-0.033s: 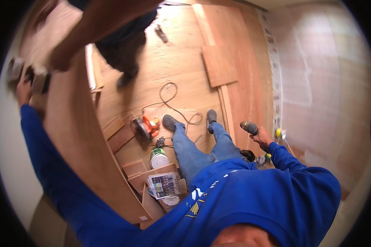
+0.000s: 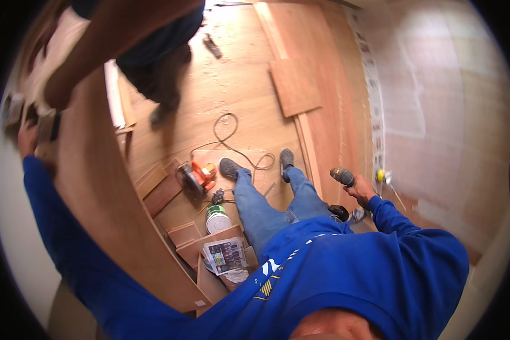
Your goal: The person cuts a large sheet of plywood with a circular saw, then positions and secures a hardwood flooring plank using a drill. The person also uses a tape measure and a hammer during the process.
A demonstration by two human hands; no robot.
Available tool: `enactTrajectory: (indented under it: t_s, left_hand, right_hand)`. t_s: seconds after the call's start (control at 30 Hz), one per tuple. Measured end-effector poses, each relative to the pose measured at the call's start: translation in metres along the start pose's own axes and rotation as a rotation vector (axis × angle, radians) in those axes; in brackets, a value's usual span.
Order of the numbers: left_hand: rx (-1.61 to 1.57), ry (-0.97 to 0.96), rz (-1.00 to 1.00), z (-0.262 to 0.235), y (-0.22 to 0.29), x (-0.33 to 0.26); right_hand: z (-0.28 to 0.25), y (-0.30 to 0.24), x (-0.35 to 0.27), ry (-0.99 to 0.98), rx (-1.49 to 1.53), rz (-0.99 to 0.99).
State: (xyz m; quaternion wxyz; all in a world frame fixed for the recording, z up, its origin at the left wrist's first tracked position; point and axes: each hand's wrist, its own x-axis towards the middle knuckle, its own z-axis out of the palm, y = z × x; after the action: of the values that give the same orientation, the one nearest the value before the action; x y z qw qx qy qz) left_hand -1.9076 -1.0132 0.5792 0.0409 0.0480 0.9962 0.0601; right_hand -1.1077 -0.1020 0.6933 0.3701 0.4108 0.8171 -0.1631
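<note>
My right hand is closed round the grip of a dark power drill, held out to the right of my legs. Far to the left, my left hand reaches up beside the pale wall, against a blocky piece at the edge of a large wood panel. Its fingers look bent round something, but blur and the rim of the view hide what. Across the panel's upper part stretches the bare arm of a co-worker in dark clothes.
An orange circular saw with a looped cord lies left of my feet. Nearer are a white tub, wood offcuts and a newspaper. Boards lie ahead; a pale wall stands right.
The floor and the things on it have shifted slightly left in view. The co-worker's arm and my left hand sit a little farther left. The drill stays in my right hand.
</note>
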Motion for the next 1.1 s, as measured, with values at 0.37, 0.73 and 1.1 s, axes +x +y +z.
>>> enactTrajectory:
  t_s: [0.37,0.73,1.1]
  left_hand:
    - [0.235,-0.172,0.042,0.047,-0.046,0.092]
    - [0.202,-0.123,-0.034,0.049,0.001,0.077]
    - [0.180,-0.092,-0.093,0.035,0.043,0.042]
  right_hand:
    - [0.074,0.059,-0.017,-0.134,-0.091,0.247]
    - [0.057,0.016,0.013,-0.017,0.187,0.040]
    - [0.067,0.026,-0.008,-0.077,0.254,0.072]
